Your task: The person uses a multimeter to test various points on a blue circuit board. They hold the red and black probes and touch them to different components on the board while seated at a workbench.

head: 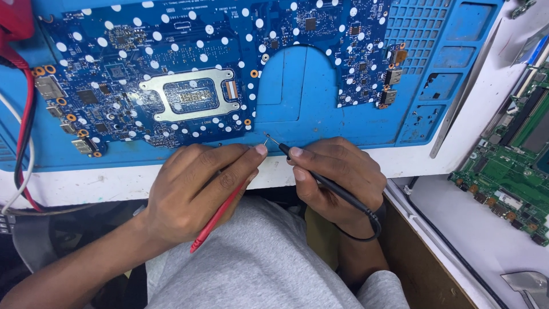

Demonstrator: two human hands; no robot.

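Blue laptop mainboard [189,68] lies flat on the blue repair mat [320,109], covering the mat's upper left & centre, dotted w/ white round stickers; metal-framed chip socket [191,94] sits near its middle. Board's lower edge is just above both hands.

Left hand [197,191] is closed round the red probe [220,214], pinched betw. thumb & forefinger, red shaft running back under the palm; its tip isn't clearly visible. Right hand [337,171] is closed round the black probe [320,177], pen-style, w/ its cable looping back round the wrist. The black probe's thin metal tip points up-left, over the mat just below the board edge; can't tell if it touches anything.

Step in hand, by my read: probes gripped & brought together near the board's bottom edge, not yet set on any pad. Next move would need fine, steady tip placement on small contacts w/o bridging neighbours.

Further out: red & white leads [23,131] run down the left edge; a green circuit board [509,171] lies on the white bench [480,229] at right, well apart.
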